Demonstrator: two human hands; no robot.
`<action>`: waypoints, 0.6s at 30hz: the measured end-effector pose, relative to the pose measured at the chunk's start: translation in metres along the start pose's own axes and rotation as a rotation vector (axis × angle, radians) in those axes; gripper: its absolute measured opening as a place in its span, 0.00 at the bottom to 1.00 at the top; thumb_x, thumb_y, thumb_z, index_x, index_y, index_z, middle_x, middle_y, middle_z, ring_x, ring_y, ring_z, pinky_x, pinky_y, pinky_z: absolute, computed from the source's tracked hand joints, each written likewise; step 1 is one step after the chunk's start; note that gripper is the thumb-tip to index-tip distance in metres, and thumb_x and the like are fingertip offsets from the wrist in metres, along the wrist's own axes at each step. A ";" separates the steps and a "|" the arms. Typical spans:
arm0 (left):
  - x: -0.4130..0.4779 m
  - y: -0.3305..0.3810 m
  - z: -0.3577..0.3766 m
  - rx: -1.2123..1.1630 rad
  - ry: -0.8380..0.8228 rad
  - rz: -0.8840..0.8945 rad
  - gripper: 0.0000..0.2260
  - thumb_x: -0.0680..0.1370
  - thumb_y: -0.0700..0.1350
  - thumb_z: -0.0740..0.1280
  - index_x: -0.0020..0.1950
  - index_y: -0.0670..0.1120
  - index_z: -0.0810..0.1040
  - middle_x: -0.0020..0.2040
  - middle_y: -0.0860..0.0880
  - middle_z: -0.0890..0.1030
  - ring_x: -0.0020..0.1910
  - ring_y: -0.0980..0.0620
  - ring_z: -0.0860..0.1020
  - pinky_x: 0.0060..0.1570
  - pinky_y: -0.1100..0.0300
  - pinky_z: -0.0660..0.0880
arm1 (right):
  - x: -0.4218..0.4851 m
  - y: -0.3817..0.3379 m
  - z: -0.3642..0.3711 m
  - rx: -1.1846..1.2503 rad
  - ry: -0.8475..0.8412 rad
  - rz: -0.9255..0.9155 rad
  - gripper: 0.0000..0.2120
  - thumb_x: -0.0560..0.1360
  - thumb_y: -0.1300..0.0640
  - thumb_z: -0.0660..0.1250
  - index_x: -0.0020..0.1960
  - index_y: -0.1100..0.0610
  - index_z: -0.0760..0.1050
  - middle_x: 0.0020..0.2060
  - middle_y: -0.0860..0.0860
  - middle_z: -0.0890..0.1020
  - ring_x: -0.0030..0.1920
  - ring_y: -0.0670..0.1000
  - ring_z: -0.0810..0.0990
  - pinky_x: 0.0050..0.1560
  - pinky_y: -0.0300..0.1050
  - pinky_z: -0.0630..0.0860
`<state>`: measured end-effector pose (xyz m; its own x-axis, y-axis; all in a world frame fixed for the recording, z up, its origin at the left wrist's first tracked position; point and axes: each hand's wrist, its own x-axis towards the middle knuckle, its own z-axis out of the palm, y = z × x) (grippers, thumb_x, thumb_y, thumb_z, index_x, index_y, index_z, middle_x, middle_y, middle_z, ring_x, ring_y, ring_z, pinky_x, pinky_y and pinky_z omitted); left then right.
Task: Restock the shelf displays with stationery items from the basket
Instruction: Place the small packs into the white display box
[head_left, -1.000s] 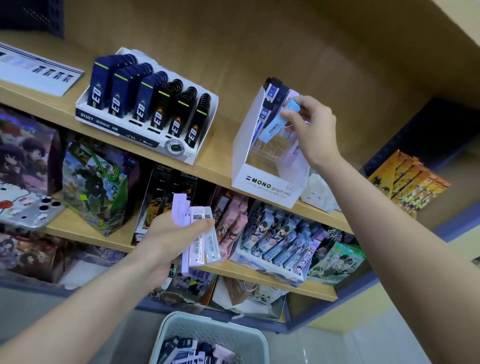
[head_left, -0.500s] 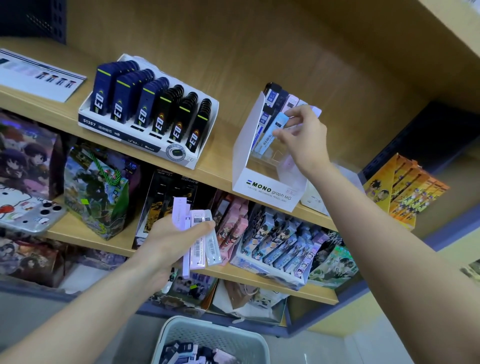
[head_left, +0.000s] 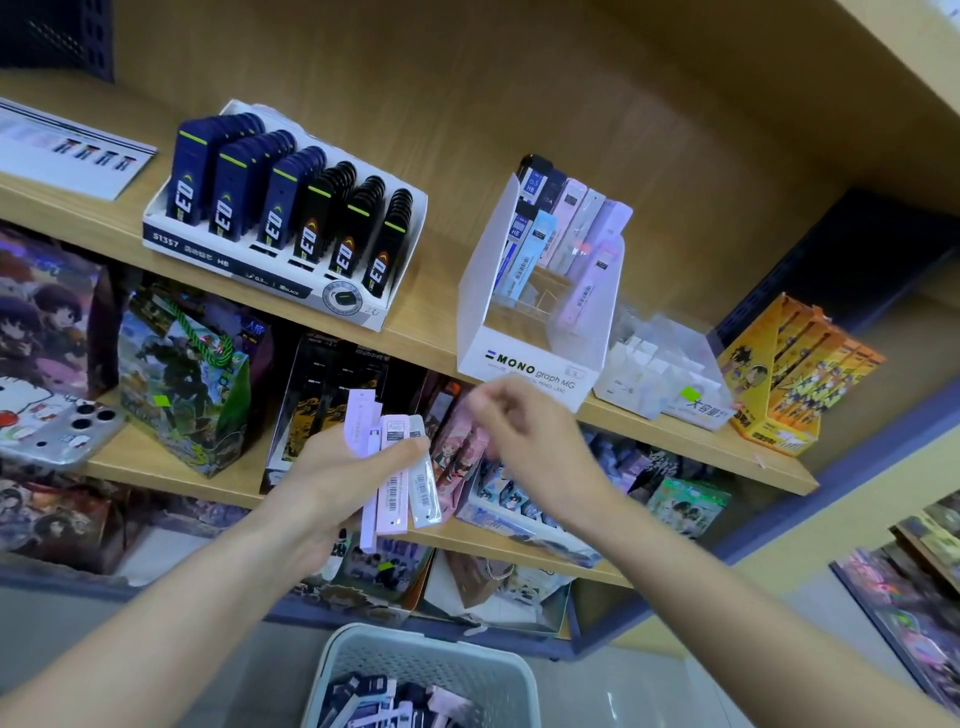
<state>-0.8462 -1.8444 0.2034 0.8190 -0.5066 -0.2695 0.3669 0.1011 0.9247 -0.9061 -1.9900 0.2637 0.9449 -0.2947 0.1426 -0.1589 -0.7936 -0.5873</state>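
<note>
From my end, the left hand (head_left: 332, 473) is up in front of the lower shelves, gripping a small fan of lead cases (head_left: 392, 483). Its thumb is clamped across their fronts and its fingers are curled behind. The cases are slim, flat and rectangular, in pale lilac, soft pink and a whitish clear one. Each has a barcode sticker on its lower half, and the lilac one stands tallest at the left of the fan.

The right hand (head_left: 524, 431) hangs just beside them, blurred, with its fingers loosely bent and apart. I can make out nothing held between them, and it touches neither the cases nor the box above.

On the upper shelf (head_left: 431, 325) stands the white MONO display box (head_left: 530, 364). More of the same cases (head_left: 566, 228) lean upright in its back rows: navy with blue labels, light blue, pale pink and lilac. One pinkish case (head_left: 587, 291) leans lower down against the right wall, and the front compartments show bare card.

To the left on the same shelf sits a white tray of dark blue and black refill packs (head_left: 285, 218), well apart from the MONO box.

At the bottom edge I see the grey perforated basket (head_left: 431, 660), with a loose jumble of dark, white and pink cases (head_left: 395, 706) inside
</note>
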 end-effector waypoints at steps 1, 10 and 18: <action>-0.001 0.000 0.001 0.017 -0.022 0.003 0.06 0.73 0.44 0.72 0.48 0.45 0.80 0.42 0.46 0.84 0.44 0.46 0.82 0.46 0.52 0.77 | -0.004 0.004 0.005 0.012 -0.098 0.066 0.09 0.80 0.51 0.60 0.50 0.54 0.77 0.40 0.50 0.81 0.33 0.41 0.75 0.36 0.34 0.71; -0.004 0.000 0.005 0.097 -0.182 0.022 0.08 0.74 0.42 0.71 0.52 0.46 0.82 0.47 0.47 0.85 0.47 0.48 0.83 0.49 0.52 0.79 | -0.010 0.006 0.000 0.429 -0.326 0.302 0.07 0.76 0.54 0.67 0.42 0.54 0.81 0.33 0.46 0.81 0.33 0.40 0.78 0.36 0.30 0.74; -0.001 -0.001 0.006 -0.068 -0.123 -0.043 0.08 0.72 0.45 0.71 0.49 0.45 0.80 0.40 0.48 0.82 0.40 0.51 0.80 0.37 0.60 0.75 | -0.011 -0.001 -0.026 0.443 -0.140 0.275 0.10 0.79 0.56 0.63 0.47 0.63 0.77 0.42 0.56 0.84 0.36 0.47 0.82 0.40 0.35 0.79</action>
<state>-0.8502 -1.8496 0.2039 0.7432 -0.6125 -0.2695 0.4327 0.1327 0.8917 -0.9234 -2.0002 0.2834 0.9193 -0.3622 -0.1538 -0.2986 -0.3874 -0.8722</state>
